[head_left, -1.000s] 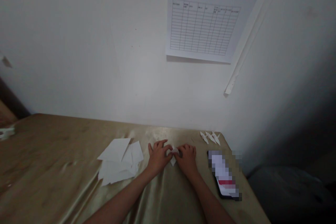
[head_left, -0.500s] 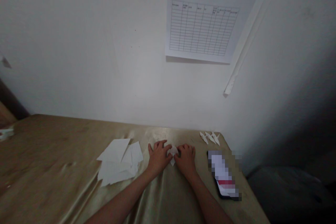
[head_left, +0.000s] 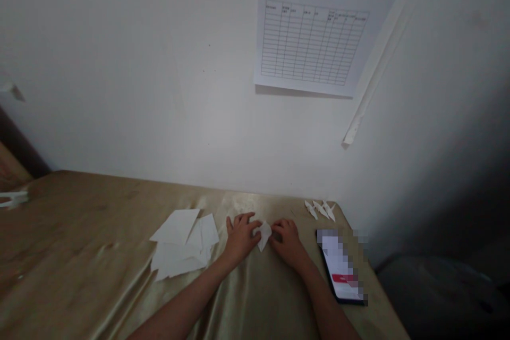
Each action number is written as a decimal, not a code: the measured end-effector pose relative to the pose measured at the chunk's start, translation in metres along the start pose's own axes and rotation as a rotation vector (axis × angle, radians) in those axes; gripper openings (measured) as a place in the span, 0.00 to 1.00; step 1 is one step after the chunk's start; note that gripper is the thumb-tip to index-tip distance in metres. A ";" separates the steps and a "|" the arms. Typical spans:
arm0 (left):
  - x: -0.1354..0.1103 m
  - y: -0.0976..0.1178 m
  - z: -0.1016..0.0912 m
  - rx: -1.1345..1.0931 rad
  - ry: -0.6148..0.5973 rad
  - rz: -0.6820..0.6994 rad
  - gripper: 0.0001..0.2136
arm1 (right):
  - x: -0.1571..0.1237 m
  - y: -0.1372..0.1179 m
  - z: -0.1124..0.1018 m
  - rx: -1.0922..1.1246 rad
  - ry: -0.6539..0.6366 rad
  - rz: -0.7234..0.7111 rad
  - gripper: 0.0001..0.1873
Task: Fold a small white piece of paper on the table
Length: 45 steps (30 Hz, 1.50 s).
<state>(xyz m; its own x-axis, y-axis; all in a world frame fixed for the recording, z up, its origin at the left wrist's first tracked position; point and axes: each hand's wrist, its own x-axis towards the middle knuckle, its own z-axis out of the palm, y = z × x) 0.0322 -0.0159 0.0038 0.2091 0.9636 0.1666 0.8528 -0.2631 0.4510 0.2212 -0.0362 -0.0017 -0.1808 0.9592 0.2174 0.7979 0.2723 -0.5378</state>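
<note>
A small folded white paper piece (head_left: 263, 235) lies on the gold satin tablecloth (head_left: 99, 255) between my hands. My left hand (head_left: 240, 236) presses on its left side with the fingers curled down onto it. My right hand (head_left: 287, 240) sits just to the right of the paper, fingers curled, touching its right edge. A loose stack of white paper sheets (head_left: 181, 244) lies to the left of my left hand.
Three small folded paper shapes (head_left: 320, 209) lie in a row at the table's far right corner. A phone (head_left: 341, 266) lies near the right edge. A printed table sheet (head_left: 314, 40) hangs on the white wall. A white object (head_left: 11, 200) sits at far left.
My right hand has slid slightly right, uncovering more of the folded paper. The left hand stays pressed on it. The view shifted a little.
</note>
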 end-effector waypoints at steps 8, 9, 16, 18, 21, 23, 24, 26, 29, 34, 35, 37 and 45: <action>0.002 -0.006 -0.006 -0.014 -0.058 0.028 0.15 | 0.002 0.000 0.006 -0.025 0.035 0.020 0.09; 0.002 -0.007 -0.006 -0.017 -0.060 0.034 0.15 | 0.003 0.000 0.007 -0.030 0.032 0.028 0.09; 0.001 -0.013 -0.004 -0.030 -0.078 0.072 0.16 | 0.005 -0.001 0.012 -0.011 0.071 0.079 0.10; 0.001 -0.014 -0.004 -0.026 -0.083 0.084 0.17 | 0.005 -0.001 0.012 0.000 0.082 0.087 0.10; 0.001 -0.016 -0.004 -0.012 -0.101 0.106 0.23 | 0.005 -0.001 0.013 0.025 0.094 0.099 0.09; 0.002 -0.017 -0.004 0.000 -0.124 0.117 0.28 | 0.006 -0.001 0.014 0.044 0.107 0.111 0.09; 0.002 -0.017 -0.004 0.005 -0.138 0.117 0.29 | 0.006 -0.001 0.014 0.052 0.114 0.117 0.09; 0.003 -0.017 -0.006 0.013 -0.160 0.108 0.30 | 0.007 0.000 0.015 0.062 0.127 0.130 0.08; 0.004 -0.015 -0.009 0.027 -0.181 0.097 0.30 | 0.007 0.001 0.017 0.068 0.141 0.139 0.08; 0.005 -0.012 -0.013 0.026 -0.213 0.086 0.31 | 0.009 0.003 0.019 0.066 0.148 0.122 0.07; 0.006 -0.012 -0.013 0.023 -0.215 0.087 0.31 | 0.009 0.004 0.020 0.067 0.146 0.119 0.07; 0.006 -0.013 -0.013 0.016 -0.214 0.091 0.31 | 0.009 0.006 0.020 0.074 0.144 0.109 0.07; 0.005 -0.013 -0.012 -0.006 -0.192 0.092 0.30 | 0.011 0.019 0.018 0.151 0.085 0.023 0.06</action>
<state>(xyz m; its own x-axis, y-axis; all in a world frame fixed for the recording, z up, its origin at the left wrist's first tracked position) 0.0162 -0.0079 0.0091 0.3737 0.9268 0.0373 0.8235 -0.3500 0.4465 0.2241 -0.0190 -0.0242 -0.1097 0.9571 0.2683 0.7049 0.2652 -0.6578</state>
